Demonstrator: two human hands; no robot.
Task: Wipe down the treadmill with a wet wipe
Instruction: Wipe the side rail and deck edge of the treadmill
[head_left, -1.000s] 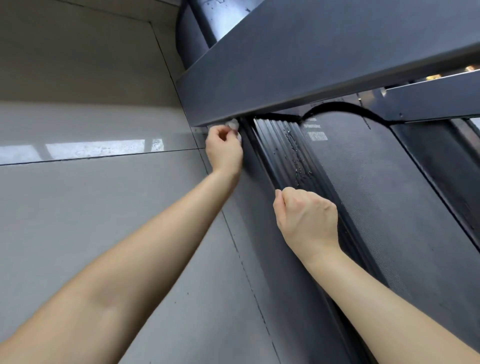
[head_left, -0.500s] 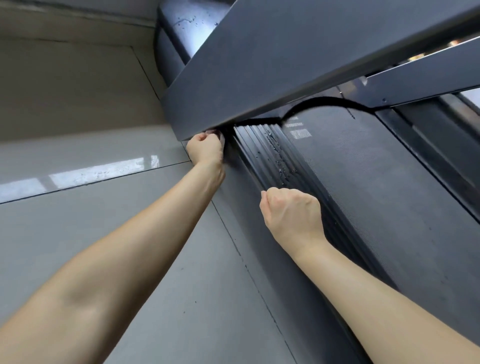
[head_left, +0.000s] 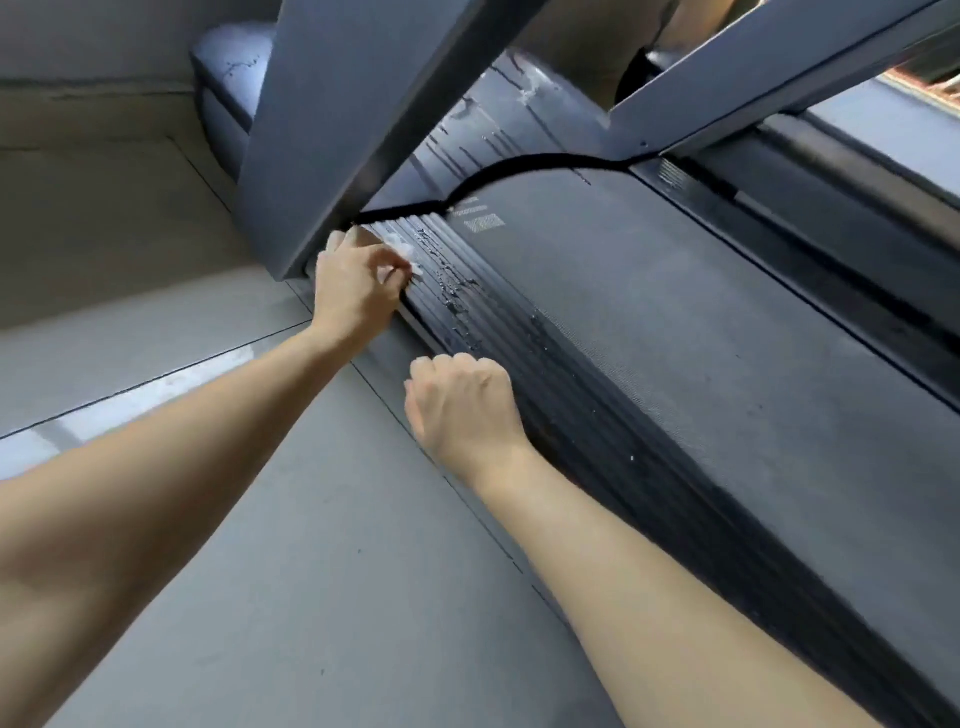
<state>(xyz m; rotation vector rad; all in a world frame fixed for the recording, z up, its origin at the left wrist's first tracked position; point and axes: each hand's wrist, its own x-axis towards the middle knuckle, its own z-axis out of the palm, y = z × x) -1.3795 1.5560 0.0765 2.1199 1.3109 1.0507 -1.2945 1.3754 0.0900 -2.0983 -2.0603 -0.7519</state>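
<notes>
The dark treadmill fills the right half of the view, with its running belt (head_left: 701, 322) and a ribbed left side rail (head_left: 514, 332) speckled with wet drops. My left hand (head_left: 358, 280) grips a crumpled white wet wipe (head_left: 402, 254) and holds it against the top end of the ribbed rail, just below the slanted left upright (head_left: 332, 114). Lower on the same rail, my right hand (head_left: 462, 405) is curled into a fist with nothing in it and rests on the rail's outer edge.
Grey floor tiles (head_left: 234, 545) lie left of the treadmill, with a wall skirting behind. The motor cover (head_left: 530, 109) shows wet streaks. A second slanted upright (head_left: 769, 88) crosses the top right, and the right side rail (head_left: 831, 228) runs beneath it.
My left hand with the wipe has come from the rail's outer side under the upright onto the ribbed top. The view has tilted up and shows more of the motor cover. My right fist stays put.
</notes>
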